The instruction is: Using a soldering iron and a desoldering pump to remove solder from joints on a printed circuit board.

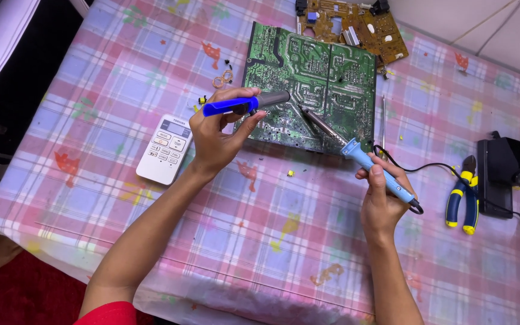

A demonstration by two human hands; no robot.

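The left hand (215,138) grips a blue-and-grey desoldering pump (247,104) and the right hand (380,198) a light-blue soldering iron (356,153), tips converging on the green circuit board (311,87) at twelve o'clock for close work.

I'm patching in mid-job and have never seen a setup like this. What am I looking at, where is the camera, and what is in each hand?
There is no machine here: a person works with two bare hands, and the single picture comes from a camera worn on their head, looking down at a table with a checked cloth. The left hand holds a blue and grey desoldering pump. The right hand holds a light blue soldering iron with a black cord; its tip rests on or just over a green circuit board. A brown circuit board lies behind it. A white remote control lies to the left; to the right are blue and yellow pliers and a black box-shaped device.
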